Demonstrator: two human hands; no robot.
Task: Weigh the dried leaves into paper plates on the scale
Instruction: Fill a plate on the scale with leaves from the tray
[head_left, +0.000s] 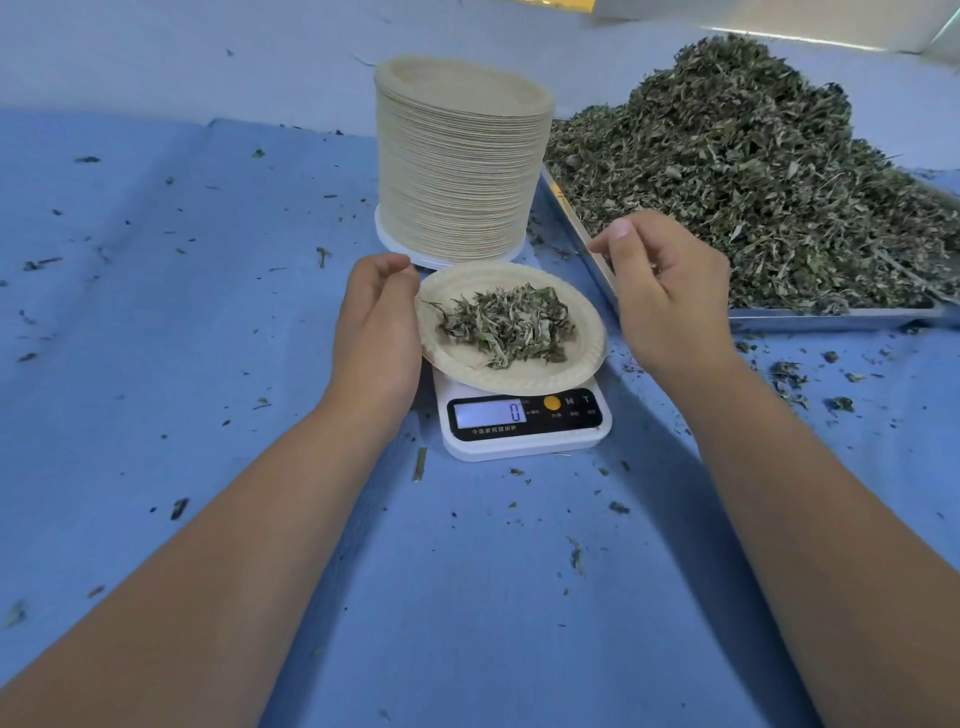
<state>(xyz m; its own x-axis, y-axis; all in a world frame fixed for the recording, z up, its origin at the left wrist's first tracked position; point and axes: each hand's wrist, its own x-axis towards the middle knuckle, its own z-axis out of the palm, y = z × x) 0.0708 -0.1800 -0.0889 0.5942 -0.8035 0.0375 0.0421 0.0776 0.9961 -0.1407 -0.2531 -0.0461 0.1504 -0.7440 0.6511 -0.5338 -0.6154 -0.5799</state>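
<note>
The scale display read 0, beside buttons marked M and T. The left hand gripped the rim of the paper plate of dried leaves above it; the right hand hovered loosely curled, empty.

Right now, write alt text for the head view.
A left hand grips a paper plate of dried leaves tilted over a scale reading 0. The right hand hovers empty beside a heaped tray.
</note>
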